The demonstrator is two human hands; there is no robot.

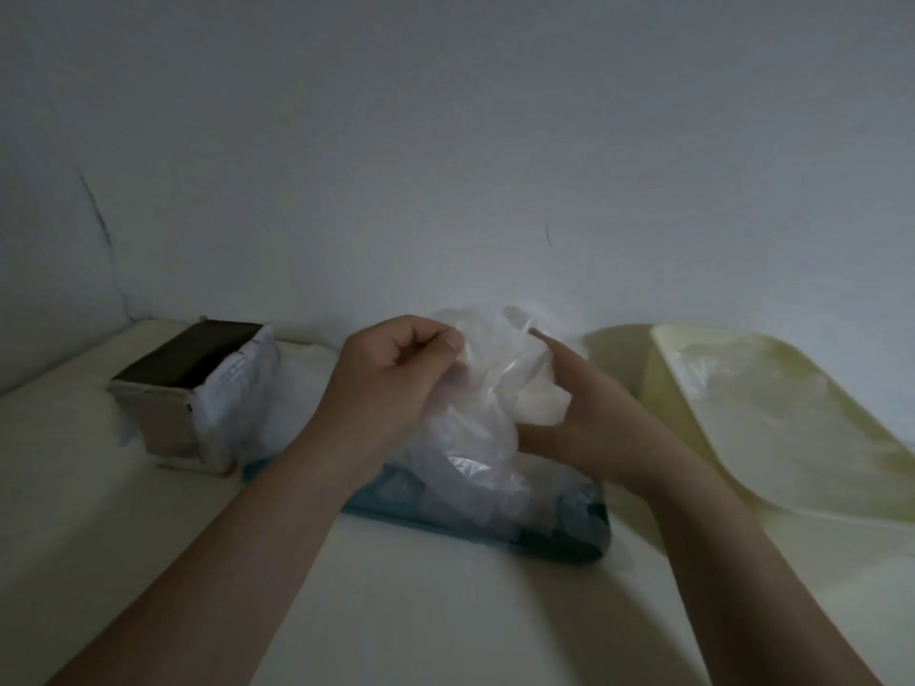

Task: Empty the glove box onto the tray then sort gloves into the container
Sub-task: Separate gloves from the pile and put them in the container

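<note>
Ahead of you a plain pale grey wall meets the far edge of the flat white table surface. A thin dark crack runs down the wall above the surface's far left corner; a short dark mark sits further right.

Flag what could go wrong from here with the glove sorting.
1. The left hand and right hand both hold one clump of clear gloves. The thin film probably clings, so several may go over together.
2. The clump trails down onto the teal tray. Lifting it could drag the lower gloves off onto the table.
3. The light is dim, so a stray clear glove would be hard to spot.
</note>
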